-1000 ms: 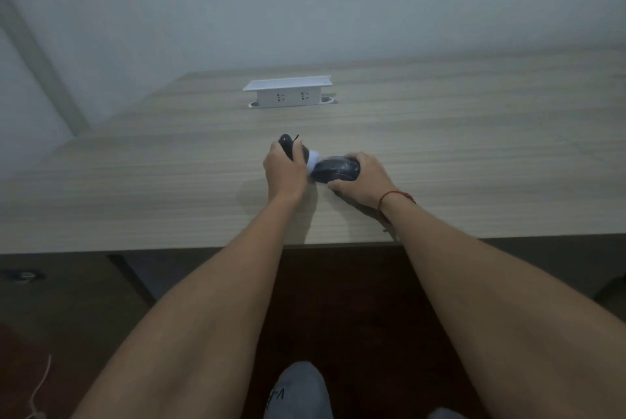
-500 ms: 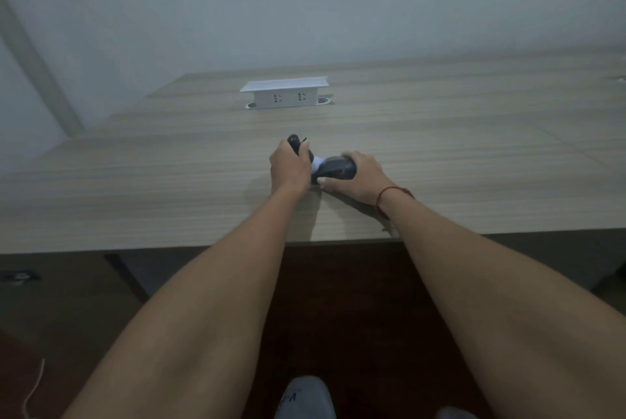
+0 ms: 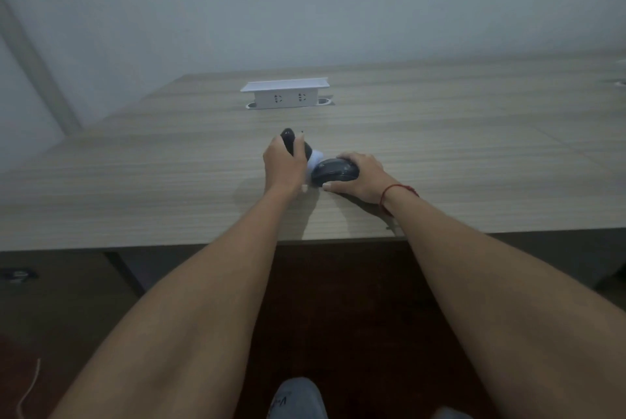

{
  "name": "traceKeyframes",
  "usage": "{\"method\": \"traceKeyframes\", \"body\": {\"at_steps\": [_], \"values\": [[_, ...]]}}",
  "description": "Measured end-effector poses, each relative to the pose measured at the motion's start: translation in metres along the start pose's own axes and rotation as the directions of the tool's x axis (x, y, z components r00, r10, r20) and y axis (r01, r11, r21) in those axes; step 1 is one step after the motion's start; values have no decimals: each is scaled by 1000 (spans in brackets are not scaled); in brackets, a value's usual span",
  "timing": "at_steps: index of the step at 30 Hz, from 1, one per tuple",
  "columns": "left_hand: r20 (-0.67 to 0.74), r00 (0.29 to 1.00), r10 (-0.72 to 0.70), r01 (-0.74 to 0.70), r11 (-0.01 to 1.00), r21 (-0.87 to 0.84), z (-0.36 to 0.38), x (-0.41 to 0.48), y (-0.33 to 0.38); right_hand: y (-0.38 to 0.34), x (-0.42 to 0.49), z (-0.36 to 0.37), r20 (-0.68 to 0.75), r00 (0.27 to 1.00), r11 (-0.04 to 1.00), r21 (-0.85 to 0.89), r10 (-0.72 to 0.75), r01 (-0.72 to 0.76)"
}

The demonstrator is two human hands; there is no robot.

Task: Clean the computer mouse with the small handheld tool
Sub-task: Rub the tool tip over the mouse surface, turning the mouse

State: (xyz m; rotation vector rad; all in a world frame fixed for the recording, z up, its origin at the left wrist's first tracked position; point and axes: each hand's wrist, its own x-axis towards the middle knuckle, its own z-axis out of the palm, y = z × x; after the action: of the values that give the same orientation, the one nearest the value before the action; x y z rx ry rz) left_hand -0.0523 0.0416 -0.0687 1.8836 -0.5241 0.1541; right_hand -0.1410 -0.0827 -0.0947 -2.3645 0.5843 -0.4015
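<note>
A dark computer mouse [image 3: 333, 172] lies on the wooden table [image 3: 169, 188] near its front edge. My right hand [image 3: 362, 178] grips it from the right side, thumb in front and fingers over the far side. My left hand [image 3: 283, 164] is closed around a small black handheld tool [image 3: 291, 142] with a pale blue-white head [image 3: 315, 158]. The head touches the mouse's left end. The tool's dark handle sticks up behind my fingers.
A white pop-up socket box [image 3: 284, 93] stands further back in the middle of the table. The table's front edge [image 3: 203, 242] runs just below my wrists. A red string is tied round my right wrist. Dark floor and a knee show below.
The tool in my left hand has shifted back and forth against the mouse's left end; its pale head shows more now. My right hand still holds the mouse in place.
</note>
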Motion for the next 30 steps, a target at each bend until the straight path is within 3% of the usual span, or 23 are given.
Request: {"method": "traceKeyframes", "body": {"at_steps": [5,10,15,20,23,26,28,30], "values": [[72,996,-56,51,996,77,0,-2,1,-2,-2,0,8,1000,999,37,10,-11],[84,994,63,-69,996,61,1,-1,18,-4,-5,0,13,1000,999,33,-6,6],[76,996,-40,20,969,246,-3,0,1,-5,-11,2,1,1000,1000,28,-13,13],[35,998,50,-50,999,3,-3,-7,13,-6,-12,1,7,1000,996,85,15,-15],[73,997,-4,2,1000,30,6,-10,14,-6,-15,1,20,999,991,126,34,-36],[77,991,-109,93,979,181,0,1,4,-6,-15,1,19,999,995,94,28,-29],[69,995,-68,54,981,186,-6,6,2,-5,-13,1,25,999,998,66,24,-26],[53,999,-5,1,997,80,-6,4,3,-7,-12,3,19,999,999,45,27,-27]]}}
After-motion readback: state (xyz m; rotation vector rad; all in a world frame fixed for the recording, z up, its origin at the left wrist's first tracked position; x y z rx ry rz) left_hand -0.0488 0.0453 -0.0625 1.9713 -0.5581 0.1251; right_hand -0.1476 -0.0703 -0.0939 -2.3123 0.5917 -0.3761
